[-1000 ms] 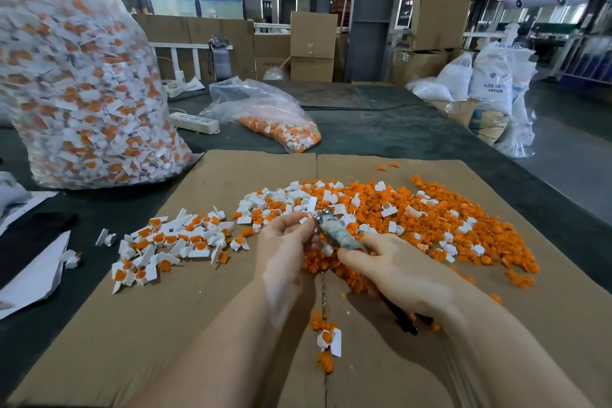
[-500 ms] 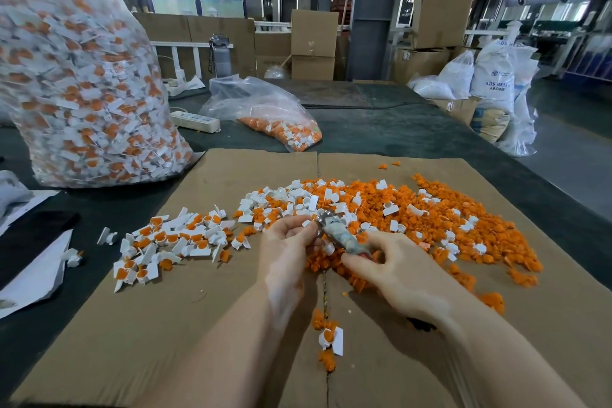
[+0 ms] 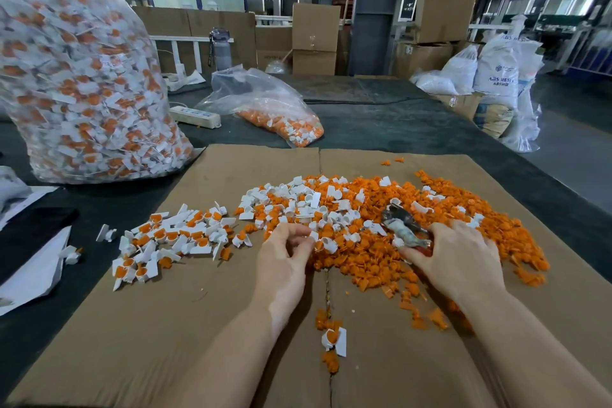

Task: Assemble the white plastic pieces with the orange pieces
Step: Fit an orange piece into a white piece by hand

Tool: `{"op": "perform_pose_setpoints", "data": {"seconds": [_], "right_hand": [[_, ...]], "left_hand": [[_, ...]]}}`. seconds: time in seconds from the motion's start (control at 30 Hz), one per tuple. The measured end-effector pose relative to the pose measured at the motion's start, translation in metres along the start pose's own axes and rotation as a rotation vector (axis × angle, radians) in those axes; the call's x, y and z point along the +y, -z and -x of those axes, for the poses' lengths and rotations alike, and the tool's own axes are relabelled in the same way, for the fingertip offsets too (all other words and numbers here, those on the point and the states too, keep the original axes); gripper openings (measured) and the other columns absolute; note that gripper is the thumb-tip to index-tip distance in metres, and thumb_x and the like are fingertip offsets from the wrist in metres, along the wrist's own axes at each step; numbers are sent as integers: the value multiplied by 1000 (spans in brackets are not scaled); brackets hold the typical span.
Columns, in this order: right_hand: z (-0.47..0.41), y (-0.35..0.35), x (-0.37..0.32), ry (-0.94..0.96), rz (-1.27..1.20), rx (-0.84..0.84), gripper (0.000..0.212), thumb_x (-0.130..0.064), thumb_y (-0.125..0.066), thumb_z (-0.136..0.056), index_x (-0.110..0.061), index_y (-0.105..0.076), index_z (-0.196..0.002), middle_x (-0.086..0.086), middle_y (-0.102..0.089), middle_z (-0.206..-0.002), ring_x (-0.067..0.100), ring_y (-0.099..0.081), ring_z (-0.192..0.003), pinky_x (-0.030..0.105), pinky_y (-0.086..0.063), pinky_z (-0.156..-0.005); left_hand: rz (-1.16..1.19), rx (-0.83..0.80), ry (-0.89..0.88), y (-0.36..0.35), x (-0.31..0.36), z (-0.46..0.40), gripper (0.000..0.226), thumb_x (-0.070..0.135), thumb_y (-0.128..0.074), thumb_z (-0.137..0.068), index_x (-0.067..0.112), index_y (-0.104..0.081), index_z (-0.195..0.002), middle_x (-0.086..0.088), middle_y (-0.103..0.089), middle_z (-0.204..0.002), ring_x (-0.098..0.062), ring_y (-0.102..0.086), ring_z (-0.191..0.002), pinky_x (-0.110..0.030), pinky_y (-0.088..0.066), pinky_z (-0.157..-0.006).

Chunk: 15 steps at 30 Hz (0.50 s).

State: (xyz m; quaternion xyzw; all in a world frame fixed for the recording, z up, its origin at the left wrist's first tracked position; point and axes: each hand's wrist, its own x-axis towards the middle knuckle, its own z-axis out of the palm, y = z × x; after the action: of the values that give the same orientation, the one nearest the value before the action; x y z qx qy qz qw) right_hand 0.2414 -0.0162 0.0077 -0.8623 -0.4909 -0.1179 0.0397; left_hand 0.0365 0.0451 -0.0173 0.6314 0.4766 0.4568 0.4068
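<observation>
Head view, looking down at two bare forearms over a sheet of cardboard (image 3: 139, 325) on a dark table (image 3: 414, 129). The right hand (image 3: 458, 258) lies palm down on a heap of orange pieces (image 3: 374, 262), its fingers curled round a worn grey metal tool (image 3: 402, 225). The handle is hidden under the palm, and what kind of tool it is cannot be made out. The left hand (image 3: 284, 258) has its thumb and fingers curled together at the heap's near edge. Whether they pinch a piece cannot be told; a white piece (image 3: 326, 243) lies just beside the fingertips.

Beyond both hands, small white pieces (image 3: 288, 195) lie mixed into the orange heap. Left of the left hand sits a looser cluster of joined pieces (image 3: 172, 238), white tabs with orange centres. One more joined piece (image 3: 334, 339) lies between the forearms. Far left, a large clear bag (image 3: 76, 83) full of joined pieces is cut off by the frame. A smaller clear bag (image 3: 271, 106) lies further back.
</observation>
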Motion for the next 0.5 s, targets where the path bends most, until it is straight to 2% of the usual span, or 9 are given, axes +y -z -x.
{"op": "perform_pose_setpoints", "data": {"seconds": [0.07, 0.1, 0.2, 0.27, 0.37, 0.4, 0.5], "right_hand": [[3, 6, -11, 36, 4, 102, 59, -65, -42, -84, -24, -53, -124, 2, -52, -124, 21, -45, -117, 36, -36, -97], [6, 9, -21, 97, -96, 165, 54, -58, -47, -86, -23, -52, -127, 2, -53, -125, 20, -46, -118, 35, -36, -98], [20, 14, -60, 386, -522, 196, 30, -28, -56, -91, -20, -61, -119, -1, -63, -112, 15, -56, -107, 25, -42, -94], [32, 9, -82, 486, -610, 155, 23, -20, -56, -92, -19, -66, -113, -2, -66, -105, 13, -56, -102, 24, -44, -91], [39, -1, -92, 446, -724, 206, 13, -12, -62, -88, -12, -71, -97, 1, -68, -91, 16, -61, -89, 29, -51, -80], [40, -4, -92, 433, -753, 246, 9, -9, -65, -86, -10, -72, -92, 3, -68, -85, 17, -62, -83, 30, -53, -75], [42, -7, -91, 440, -805, 340, 7, -2, -71, -79, -6, -72, -84, 3, -69, -78, 16, -65, -75, 26, -54, -68]], "left_hand": [[-15, -12, -5, 0, -2, -1, 12, 19, -58, -92, 30, -61, -93, 13, -61, -90, 0, -56, -87, 2, -38, -68], [-17, -21, -4, 0, -2, -2, 12, 19, -58, -92, 29, -64, -96, 17, -62, -91, 2, -56, -89, 2, -39, -69], [5, -30, -21, 1, -2, -2, 16, 15, -60, -90, 24, -71, -99, 17, -65, -93, 2, -59, -91, 0, -41, -72], [15, -43, -36, 4, -1, -1, 18, 12, -60, -90, 23, -72, -97, 12, -69, -93, 0, -61, -91, -3, -43, -73], [153, -113, 37, 8, 0, 2, 25, 2, -62, -86, 21, -72, -98, 2, -70, -96, -8, -64, -93, -18, -50, -83], [185, -143, 49, 8, 0, 3, 29, -2, -63, -83, 21, -71, -99, -1, -70, -94, -10, -64, -91, -21, -52, -81], [75, -178, -39, 6, 1, 5, 36, -4, -69, -78, 24, -66, -101, 1, -66, -86, -1, -61, -74, -12, -49, -68]]}}
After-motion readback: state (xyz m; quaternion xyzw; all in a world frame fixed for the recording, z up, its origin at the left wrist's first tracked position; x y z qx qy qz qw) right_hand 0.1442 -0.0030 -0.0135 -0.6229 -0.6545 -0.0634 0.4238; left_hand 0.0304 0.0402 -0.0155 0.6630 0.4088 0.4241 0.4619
